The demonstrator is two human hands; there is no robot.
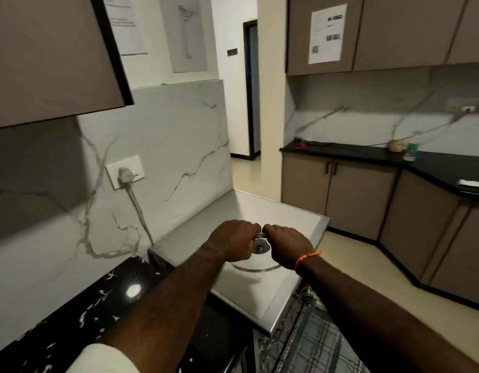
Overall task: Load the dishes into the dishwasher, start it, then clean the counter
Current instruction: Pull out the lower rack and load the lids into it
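A glass pot lid [256, 265] with a metal rim and a metal knob lies on the steel top of the dishwasher [287, 211], near the front edge of that top. Both hands meet just above the lid's centre. The left hand [234, 239] comes in from the left with fingers curled downward, its fingertips at the lid's knob [260, 247]; the right hand [285, 244] comes in from the right, also with curled fingers, its fingertips close against those of the left. Both appear to grip the handle piece at the lid's centre, though the fingers hide the exact contact. The lid's rim shows below and between the two wrists. An orange thread bracelet [307, 259] circles the right wrist, and a white sleeve [103, 358] covers the left upper forearm.

Below the steel top, at lower right, a wire dish rack [308, 343] stands pulled out. A black speckled counter [71, 313] adjoins the steel top on the left. On the marble wall behind it a plug [124, 175] sits in a socket, its cord running down. Across the room another black counter [394, 156] carries a bottle [411, 152] and a small white object [470, 183].
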